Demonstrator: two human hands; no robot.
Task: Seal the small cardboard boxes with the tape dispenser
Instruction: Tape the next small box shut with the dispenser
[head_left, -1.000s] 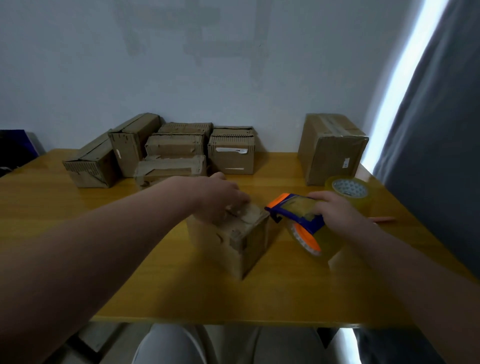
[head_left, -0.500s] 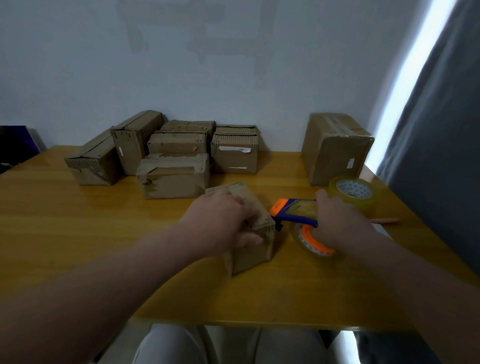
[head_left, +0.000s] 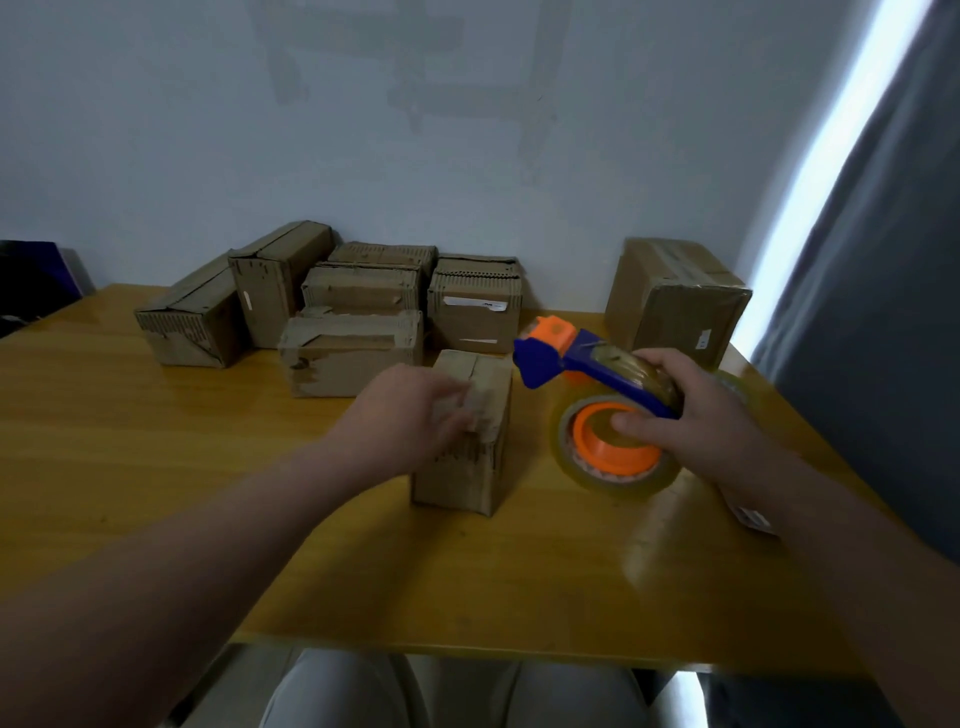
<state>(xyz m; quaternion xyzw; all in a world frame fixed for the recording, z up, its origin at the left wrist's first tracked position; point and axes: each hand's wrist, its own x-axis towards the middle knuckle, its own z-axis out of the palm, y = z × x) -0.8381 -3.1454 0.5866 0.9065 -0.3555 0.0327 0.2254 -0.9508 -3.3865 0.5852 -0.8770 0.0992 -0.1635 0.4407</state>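
Boxes (head_left: 358, 348) cluster behind the small box (head_left: 467, 467); large carton (head_left: 680, 306) behind tape dispenser (head_left: 587, 364).

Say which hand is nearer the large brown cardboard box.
Right. Right hand just in front of the large brown cardboard box; left hand farther left, on the small cardboard box.

Bare tabletop (head_left: 156, 467) left and front of the small box (head_left: 462, 473); box cluster (head_left: 353, 353) close behind.

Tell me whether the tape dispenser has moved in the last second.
Yes: the right hand has lifted the tape dispenser off the table, up toward the large box.
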